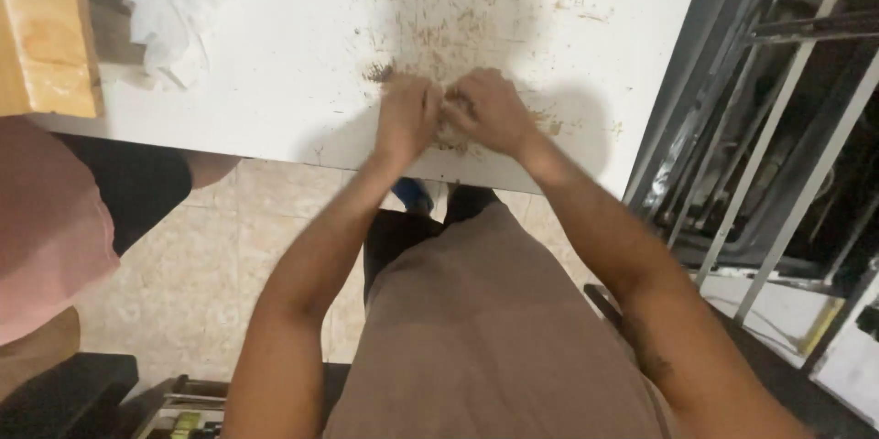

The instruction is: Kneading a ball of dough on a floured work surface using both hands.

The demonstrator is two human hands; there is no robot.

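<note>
At the far left, a wooden block (44, 32) sits on the corner of the white surface (275, 82). Just beside it lies a crumpled white paper towel (172, 22), maybe kept close for wiping up mess. Below them, at the left edge of the view, another person in a pink top (46, 228) and dark shorts stands by the surface. That person's hands do not show.

In the middle, brown crumbs and smears (439, 32) are spread over the white top, thickest right in front of the hands. It looks like the mess comes from whatever is being worked there.

The left hand (407, 114) rests near the front edge of the surface. Its fingers are curled in and the back of the hand faces up. The left arm reaches up from below, a little bent at the elbow.

Between the two hands there is a small brownish lump (450, 123). It is nearly hidden and blurred, so I cannot say what it is. It sits on the surface close to the front edge, with both hands touching it.

The right hand (490, 109) is curled too, knuckles up, pressed close against the left one. Both hands seem to be pinching or squeezing the lump together, so each grip is closed on it. Working low on the top likely lets the crumbs fall there and not on the floor. The right arm comes in from the lower right, long and nearly straight.

At the far right stand grey metal bars (778, 128), well apart from the hands.
</note>
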